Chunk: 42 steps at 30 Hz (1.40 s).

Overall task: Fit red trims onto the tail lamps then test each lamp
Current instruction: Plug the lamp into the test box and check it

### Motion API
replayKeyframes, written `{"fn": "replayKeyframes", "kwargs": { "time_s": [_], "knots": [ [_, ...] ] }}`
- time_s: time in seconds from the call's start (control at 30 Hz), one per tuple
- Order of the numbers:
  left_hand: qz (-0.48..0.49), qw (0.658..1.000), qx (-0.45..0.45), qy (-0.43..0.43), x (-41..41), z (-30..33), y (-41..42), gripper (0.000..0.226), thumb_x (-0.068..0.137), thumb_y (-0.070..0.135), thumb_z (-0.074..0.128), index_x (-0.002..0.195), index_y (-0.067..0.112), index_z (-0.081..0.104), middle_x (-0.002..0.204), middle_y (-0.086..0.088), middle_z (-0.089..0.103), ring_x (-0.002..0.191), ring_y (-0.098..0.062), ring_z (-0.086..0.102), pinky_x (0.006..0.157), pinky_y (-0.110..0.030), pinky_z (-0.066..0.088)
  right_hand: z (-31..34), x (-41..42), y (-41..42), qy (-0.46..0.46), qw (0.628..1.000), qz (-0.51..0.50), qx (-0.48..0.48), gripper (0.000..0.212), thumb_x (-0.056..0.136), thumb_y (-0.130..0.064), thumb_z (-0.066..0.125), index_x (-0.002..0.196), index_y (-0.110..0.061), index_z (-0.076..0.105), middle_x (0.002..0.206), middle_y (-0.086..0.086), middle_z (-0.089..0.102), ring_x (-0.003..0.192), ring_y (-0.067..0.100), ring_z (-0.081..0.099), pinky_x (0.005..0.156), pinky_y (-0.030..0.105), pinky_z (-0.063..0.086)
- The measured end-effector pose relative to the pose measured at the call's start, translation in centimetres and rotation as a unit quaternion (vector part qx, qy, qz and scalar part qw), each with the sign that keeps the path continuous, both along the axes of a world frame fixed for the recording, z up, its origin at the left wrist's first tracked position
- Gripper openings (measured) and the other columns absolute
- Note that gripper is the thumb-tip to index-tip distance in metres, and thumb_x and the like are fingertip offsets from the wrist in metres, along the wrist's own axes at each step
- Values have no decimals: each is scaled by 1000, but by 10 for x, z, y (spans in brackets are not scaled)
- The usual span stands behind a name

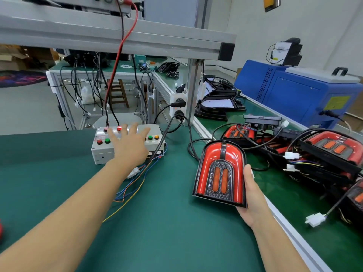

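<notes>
Green matting covers the workbench (167, 222), on which a grey test box (102, 150) is set near the far edge. The left hand (127, 146) is stretched out over the top of this box with its fingers straight and spread apart; nothing is gripped by it, and whether a button is actually touched cannot be told. Red and green buttons (103, 141) are seen at the box's left end, a green and an orange one (153, 137) at its right end, and a lit red lamp (119, 128) near its back edge. Loose blue, orange and yellow wires (129, 191) are trailed from the box across the mat, beneath the left forearm.

A tail lamp (220, 171), arch-shaped with a red trim and two orange inserts, is held up by the right hand (253, 195) at the right edge of the bench, its face turned towards the camera. The lamp's right edge and lower corner are clasped, the thumb laid along the side and the fingers hidden behind the housing.

Further tail lamps (332, 148) with black cables and white connectors (315, 219) are piled on the neighbouring green conveyor to the right. A blue machine (294, 91) is seen beyond them.
</notes>
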<state>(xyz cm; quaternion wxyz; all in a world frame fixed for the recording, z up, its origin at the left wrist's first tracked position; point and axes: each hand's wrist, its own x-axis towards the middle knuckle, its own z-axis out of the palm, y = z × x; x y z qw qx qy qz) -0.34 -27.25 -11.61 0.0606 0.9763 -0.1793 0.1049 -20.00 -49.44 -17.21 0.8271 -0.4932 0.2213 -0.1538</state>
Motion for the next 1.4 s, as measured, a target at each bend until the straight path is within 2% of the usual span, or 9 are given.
{"fn": "replayKeyframes", "kwargs": {
  "time_s": [0.13,0.27,0.73,0.83,0.97,1.07,1.13,1.23,1.4],
  "knots": [
    [13,974,-223,-40,-25,-2,21,67,78,-2,48,140,25,43,149,-3,34,138,-22,25,113,-52,6,0,1,-1,9,1000,4,-6,59,83,-64,42,118,-22,65,112,5,73,99,18,71,62,26,59],
    [37,956,-290,-37,-51,-22,48,51,82,0,50,128,23,57,136,-1,51,127,-21,41,111,-39,12,-1,0,-3,5,1000,8,1,55,86,-62,43,113,-21,67,109,7,73,97,21,71,62,28,59],
    [47,992,-94,74,-53,-53,66,36,91,35,51,128,34,52,120,3,57,114,-23,47,90,-36,32,21,22,15,98,994,30,-41,42,98,-46,47,79,-27,79,88,3,77,74,17,74,55,28,57],
    [35,993,-57,97,-45,-44,64,24,90,33,51,111,33,62,106,3,59,105,-22,52,83,-34,30,31,26,13,160,981,15,-111,23,96,-37,57,80,-21,52,64,-3,73,57,13,71,56,30,55],
    [34,991,-66,114,-38,-34,61,16,88,27,57,99,27,69,93,5,67,89,-21,60,75,-29,30,41,31,8,244,937,16,-249,34,95,-44,54,99,-12,64,91,3,74,86,22,69,90,38,52],
    [34,991,-89,89,-41,-34,63,16,91,25,55,99,29,68,90,4,69,85,-21,60,77,-30,29,45,28,14,251,884,-20,-393,38,95,-45,51,120,-17,59,118,3,65,103,21,61,94,37,45],
    [23,991,-125,43,-47,-36,64,16,93,26,54,100,27,68,89,3,69,86,-24,60,74,-30,29,48,25,25,203,822,-93,-523,47,95,-37,53,137,-15,49,133,5,56,119,23,54,102,39,40],
    [-9,977,-212,-3,-59,-36,64,18,93,23,54,104,24,68,90,1,69,86,-29,59,68,-30,31,59,26,53,51,732,-146,-664,37,92,-21,61,128,-11,58,128,6,60,120,25,53,106,44,37],
    [-119,950,-289,19,-79,-27,58,23,94,21,56,114,19,66,98,-1,64,89,-27,58,77,-37,44,63,40,97,-41,631,9,-775,37,94,-25,59,131,-18,57,134,-1,56,131,18,43,116,42,14]
  ]
}}
